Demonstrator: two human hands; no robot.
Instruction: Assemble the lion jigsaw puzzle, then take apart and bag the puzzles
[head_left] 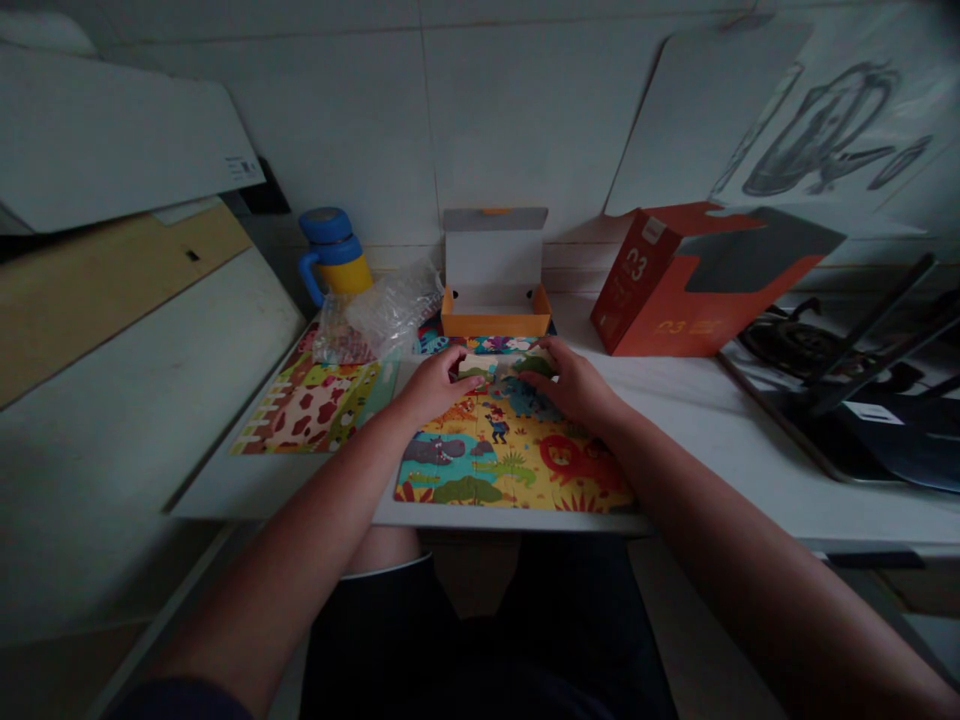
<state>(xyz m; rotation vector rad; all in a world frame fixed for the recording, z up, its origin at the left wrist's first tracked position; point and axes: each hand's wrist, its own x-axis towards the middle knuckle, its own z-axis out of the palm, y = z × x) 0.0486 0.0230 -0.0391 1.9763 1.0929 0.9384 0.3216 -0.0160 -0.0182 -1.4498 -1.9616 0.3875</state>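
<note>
Left hand [441, 385] and right hand [574, 385], half-curled (grip unclear), partly hide one animal puzzle [521, 465]; one open box [495, 325] stands behind it.

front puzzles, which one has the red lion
The yellow puzzle by the left hand and right hand, lion at lower right; the leftmost puzzle shows a spotted animal.
</note>
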